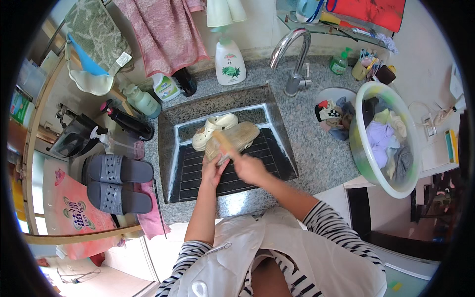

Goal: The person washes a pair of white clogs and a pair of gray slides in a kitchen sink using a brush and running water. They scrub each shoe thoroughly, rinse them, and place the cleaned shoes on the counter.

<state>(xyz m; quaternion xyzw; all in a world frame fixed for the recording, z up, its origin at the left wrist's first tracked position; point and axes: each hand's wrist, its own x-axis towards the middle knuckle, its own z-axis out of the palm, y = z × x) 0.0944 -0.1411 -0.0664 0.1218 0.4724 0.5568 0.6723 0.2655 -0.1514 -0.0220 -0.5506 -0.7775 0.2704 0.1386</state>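
Over a dark stone sink (217, 98), my left hand (212, 171) grips the near end of a cream clog (239, 135), turned with its dirty sole facing up. In my right hand (249, 169) is a scrubbing brush (222, 143), blurred, its yellowish head against the sole. The brush's exact shape is hard to make out. A second cream clog (222, 121) lies behind the first, upright with its opening and strap showing. Beneath both clogs is the black lined bottom (200, 178) of the sink.
A chrome faucet (297, 67) rises behind the sink's right corner. A plastic tub of clothes (356, 148) and a smaller basin of socks (336, 91) stand at right. Grey slides (120, 185) and a dark pump bottle (130, 120) sit left; a white bottle (230, 63) stands behind.
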